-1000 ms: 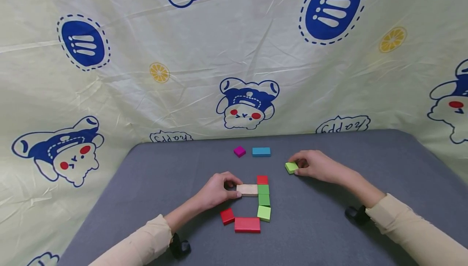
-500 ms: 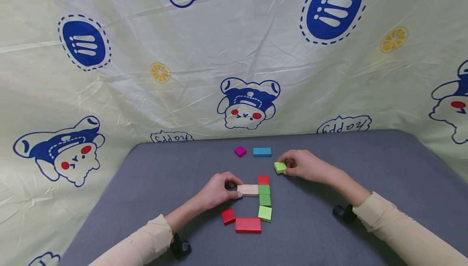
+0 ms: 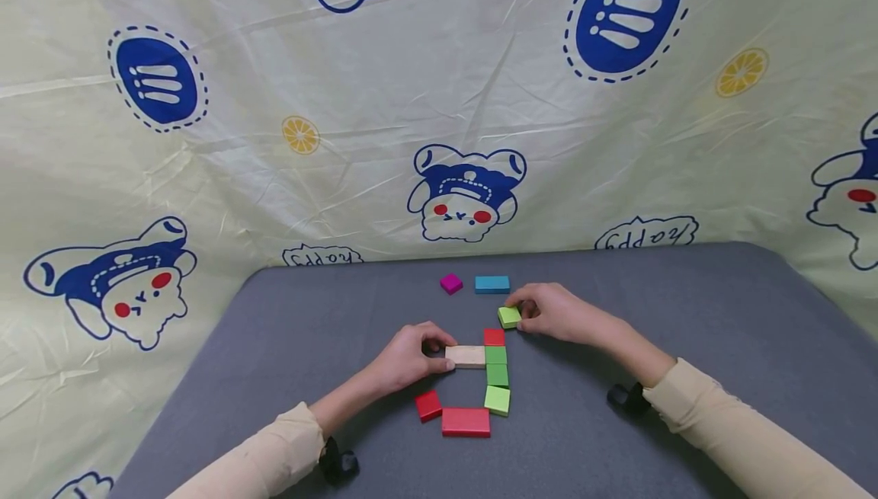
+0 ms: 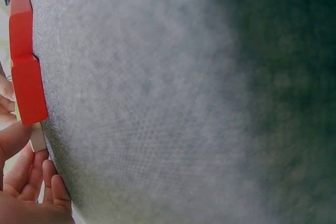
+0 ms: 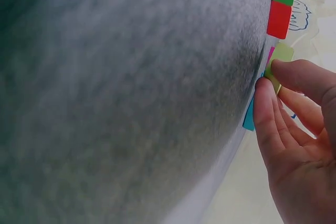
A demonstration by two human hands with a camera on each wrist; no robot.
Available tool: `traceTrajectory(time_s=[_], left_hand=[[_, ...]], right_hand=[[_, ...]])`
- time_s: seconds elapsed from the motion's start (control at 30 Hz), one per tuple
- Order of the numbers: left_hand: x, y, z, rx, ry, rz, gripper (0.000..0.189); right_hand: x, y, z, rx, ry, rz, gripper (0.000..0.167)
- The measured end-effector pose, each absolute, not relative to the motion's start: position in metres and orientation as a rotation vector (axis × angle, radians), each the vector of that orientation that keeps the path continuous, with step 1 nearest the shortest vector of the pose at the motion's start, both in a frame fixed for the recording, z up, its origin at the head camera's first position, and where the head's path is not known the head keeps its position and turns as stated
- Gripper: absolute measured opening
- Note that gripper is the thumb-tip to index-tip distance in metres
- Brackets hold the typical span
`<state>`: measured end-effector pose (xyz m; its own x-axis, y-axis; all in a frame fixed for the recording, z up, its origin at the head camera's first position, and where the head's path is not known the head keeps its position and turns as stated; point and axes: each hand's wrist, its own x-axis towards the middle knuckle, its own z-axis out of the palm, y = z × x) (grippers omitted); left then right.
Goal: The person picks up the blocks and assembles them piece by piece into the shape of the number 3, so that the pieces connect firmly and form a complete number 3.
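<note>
In the head view my right hand [image 3: 559,312] pinches a lime green block [image 3: 509,317] between thumb and fingers, just beyond a small red block [image 3: 494,337]. The right wrist view shows that same lime block [image 5: 282,53] between thumb and fingertips. My left hand [image 3: 410,358] pinches the left end of a plain wooden block [image 3: 468,357], whose right end meets a column of blocks. That column runs from the red block through two green blocks [image 3: 497,375] to another lime block [image 3: 497,400]. Part of the wooden block [image 4: 38,139] shows at the fingertips in the left wrist view.
At the column's near end lies a long red block [image 3: 466,422], with a tilted red block [image 3: 428,406] to its left. Farther back on the grey table [image 3: 329,308] are a magenta block [image 3: 451,283] and a blue block [image 3: 491,285]. A printed curtain [image 3: 357,179] hangs behind.
My right hand has moved left with the lime block, from the right of the column to just behind its far end. The left hand stays at the wooden block.
</note>
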<state>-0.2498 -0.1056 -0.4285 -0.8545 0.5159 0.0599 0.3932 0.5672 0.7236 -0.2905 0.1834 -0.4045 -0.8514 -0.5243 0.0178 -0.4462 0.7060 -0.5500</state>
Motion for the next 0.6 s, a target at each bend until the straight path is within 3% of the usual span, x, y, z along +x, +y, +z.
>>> traceTrajectory(time_s=[0.6], left_hand=[[-0.251, -0.106, -0.428, 0.77, 2.63, 1.16, 0.026]], right_hand=[[-0.292, 0.172, -0.407, -0.83, 2.715, -0.856, 0.031]])
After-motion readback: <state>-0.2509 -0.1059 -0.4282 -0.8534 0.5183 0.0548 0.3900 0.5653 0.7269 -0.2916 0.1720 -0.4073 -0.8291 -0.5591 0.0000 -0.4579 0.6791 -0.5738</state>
